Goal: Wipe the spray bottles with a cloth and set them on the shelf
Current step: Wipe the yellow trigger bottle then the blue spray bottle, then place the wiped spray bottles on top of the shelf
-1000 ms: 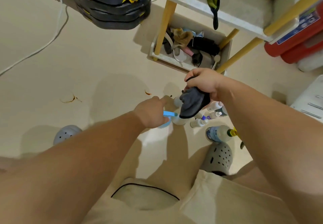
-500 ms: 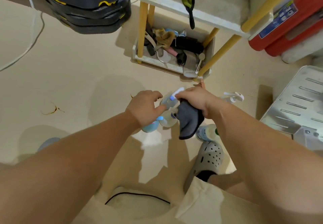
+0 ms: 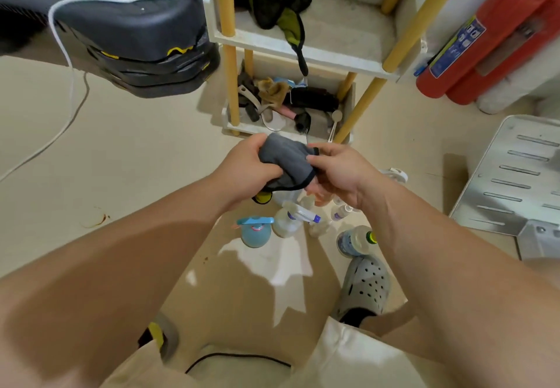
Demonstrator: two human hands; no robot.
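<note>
Spray bottles stand clustered on the floor at lower centre of the frame, just below the hands. The left hand and right hand each have a grip clenched on the grey cloth at centre. I cannot tell whether a bottle sits inside its folds. The step likely goes best by opening a clean face of cloth and wrapping one bottle fully before lifting it to the shelf at upper centre.

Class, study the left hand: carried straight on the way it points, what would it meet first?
Probably the right hand, which pinches the same grey cloth the left hand grips; beyond lies the shelf's bottom tier, though depth is unclear.
</note>
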